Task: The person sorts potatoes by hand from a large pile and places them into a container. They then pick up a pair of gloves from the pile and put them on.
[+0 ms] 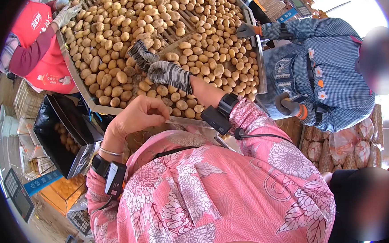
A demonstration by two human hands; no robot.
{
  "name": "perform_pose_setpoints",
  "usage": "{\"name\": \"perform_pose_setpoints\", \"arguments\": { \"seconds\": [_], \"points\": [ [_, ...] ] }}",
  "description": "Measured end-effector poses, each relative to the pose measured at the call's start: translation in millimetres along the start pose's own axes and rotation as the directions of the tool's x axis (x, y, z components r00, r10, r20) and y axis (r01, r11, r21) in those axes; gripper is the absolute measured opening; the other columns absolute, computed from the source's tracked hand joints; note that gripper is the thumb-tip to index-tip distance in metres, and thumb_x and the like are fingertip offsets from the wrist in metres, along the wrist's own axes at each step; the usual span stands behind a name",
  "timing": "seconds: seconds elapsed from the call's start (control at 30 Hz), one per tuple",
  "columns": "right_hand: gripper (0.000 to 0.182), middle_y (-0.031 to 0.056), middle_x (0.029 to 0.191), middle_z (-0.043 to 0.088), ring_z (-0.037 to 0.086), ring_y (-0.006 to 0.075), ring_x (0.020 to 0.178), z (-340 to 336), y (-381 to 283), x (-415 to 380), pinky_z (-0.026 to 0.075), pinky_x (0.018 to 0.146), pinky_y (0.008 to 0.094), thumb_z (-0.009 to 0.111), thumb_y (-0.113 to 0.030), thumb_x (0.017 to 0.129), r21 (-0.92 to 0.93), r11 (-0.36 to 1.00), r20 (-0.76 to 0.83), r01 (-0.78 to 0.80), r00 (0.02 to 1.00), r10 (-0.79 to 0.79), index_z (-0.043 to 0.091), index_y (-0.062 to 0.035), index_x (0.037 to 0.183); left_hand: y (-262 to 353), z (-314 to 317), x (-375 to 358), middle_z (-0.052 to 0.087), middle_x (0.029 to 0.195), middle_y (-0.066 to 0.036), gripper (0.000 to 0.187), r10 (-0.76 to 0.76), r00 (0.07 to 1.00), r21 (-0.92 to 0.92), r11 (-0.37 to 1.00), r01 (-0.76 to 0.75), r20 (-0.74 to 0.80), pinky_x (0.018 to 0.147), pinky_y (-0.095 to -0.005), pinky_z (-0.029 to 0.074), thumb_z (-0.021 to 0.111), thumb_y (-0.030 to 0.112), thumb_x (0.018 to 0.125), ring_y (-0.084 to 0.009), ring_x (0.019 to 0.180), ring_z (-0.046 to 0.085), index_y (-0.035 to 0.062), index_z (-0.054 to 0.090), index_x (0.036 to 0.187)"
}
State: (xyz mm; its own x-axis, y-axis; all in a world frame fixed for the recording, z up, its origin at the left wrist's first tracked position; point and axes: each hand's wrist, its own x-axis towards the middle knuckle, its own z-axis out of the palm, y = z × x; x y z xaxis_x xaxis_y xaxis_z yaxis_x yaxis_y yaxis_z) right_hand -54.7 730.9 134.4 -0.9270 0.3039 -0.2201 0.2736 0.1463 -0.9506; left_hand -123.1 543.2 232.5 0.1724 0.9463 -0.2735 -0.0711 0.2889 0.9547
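My left hand (141, 113) is bare, its fingers curled inward near the front edge of the potato table, and I see nothing in it. A black-and-grey striped glove covers my right hand (169, 75), which reaches over the potatoes (203, 76). A second striped glove (140, 52) sticks out from the fingers of my right hand and appears to be gripped there; the fingertips are partly hidden. Loose potatoes lie all around and beneath that hand. The sorting table (101, 108) has a raised metal rim and a slatted bed.
At the far left a person in a red apron (33, 38) has gloved hands on the potatoes. Another person in blue checks (329, 68) reaches in from the right. A black-lined crate (59, 134) with potatoes stands at left, near a scale (18, 194). Filled mesh bags (352, 147) lie at right.
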Motion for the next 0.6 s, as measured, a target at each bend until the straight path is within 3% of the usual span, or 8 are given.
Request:
{"name": "perform_pose_setpoints", "arguments": {
  "seconds": [0.3,0.47,0.6],
  "points": [
    [0.016,0.0076,0.086,0.062,0.057,0.0166,0.081,-0.8,11.8,3.8,0.046,0.074,0.0285,0.067,-0.005,0.073,0.006,0.999,-0.028,0.04,0.999,-0.039,0.06,-0.0013,0.087,-2.2,4.1,1.5,0.059,0.076,0.001,0.011,0.001,1.0,0.019,1.0,-0.001,-0.01,0.066,-0.0193,0.042,0.058,0.001,0.072,-0.0053,0.072,0.052,-0.0011,0.062,0.082],
    [0.014,0.006,0.08,0.062,0.057,0.0139,0.075,-0.8,10.9,0.3,0.046,0.07,0.0268,0.067,-0.007,0.074,0.171,0.985,0.001,0.022,1.0,-0.022,0.06,-0.0025,0.085,-7.3,6.3,2.5,0.059,0.076,0.001,0.011,0.026,1.0,0.018,1.0,-0.026,-0.013,0.066,-0.0195,0.042,0.058,0.001,0.072,-0.0054,0.072,0.052,-0.0009,0.062,0.082],
    [0.014,0.0065,0.082,0.062,0.057,0.0147,0.077,-1.3,6.4,-3.9,0.046,0.072,0.0275,0.067,-0.007,0.074,0.114,0.993,-0.015,0.028,1.0,-0.027,0.061,-0.0029,0.085,-4.2,8.5,1.2,0.059,0.076,0.001,0.01,0.006,1.0,0.023,1.0,-0.006,-0.008,0.066,-0.0195,0.042,0.058,0.0,0.072,-0.0053,0.072,0.052,-0.0008,0.062,0.081]
  ]
}}
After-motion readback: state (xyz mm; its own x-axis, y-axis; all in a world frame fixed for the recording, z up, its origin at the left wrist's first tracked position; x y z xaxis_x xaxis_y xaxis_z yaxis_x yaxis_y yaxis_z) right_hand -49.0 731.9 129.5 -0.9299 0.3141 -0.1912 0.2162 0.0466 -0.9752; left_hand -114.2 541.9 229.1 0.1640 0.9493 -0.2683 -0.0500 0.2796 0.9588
